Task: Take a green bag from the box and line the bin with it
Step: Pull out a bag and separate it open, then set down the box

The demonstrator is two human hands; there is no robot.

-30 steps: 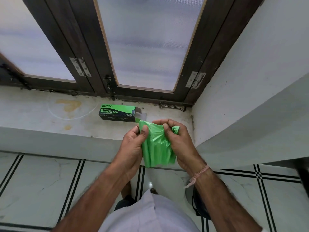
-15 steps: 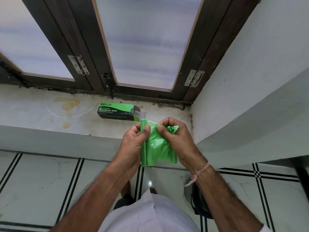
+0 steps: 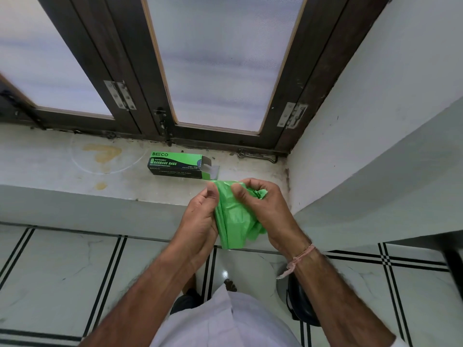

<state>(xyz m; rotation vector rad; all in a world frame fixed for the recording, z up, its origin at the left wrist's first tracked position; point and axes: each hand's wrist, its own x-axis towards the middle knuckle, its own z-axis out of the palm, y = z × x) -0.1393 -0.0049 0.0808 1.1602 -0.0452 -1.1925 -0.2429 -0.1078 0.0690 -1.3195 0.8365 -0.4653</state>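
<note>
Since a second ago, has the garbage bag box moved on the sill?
No. The garbage bag box sits in the same spot relative to the window latch and the yellow stain; only the camera shifted slightly.

Frosted window panes (image 3: pixel 220 61) sit in dark wooden frames above a stained white sill (image 3: pixel 62 169). A pale wall (image 3: pixel 390 101) meets it on the right. The floor (image 3: pixel 62 276) looks like glossy marble with black inlaid lines.
</note>
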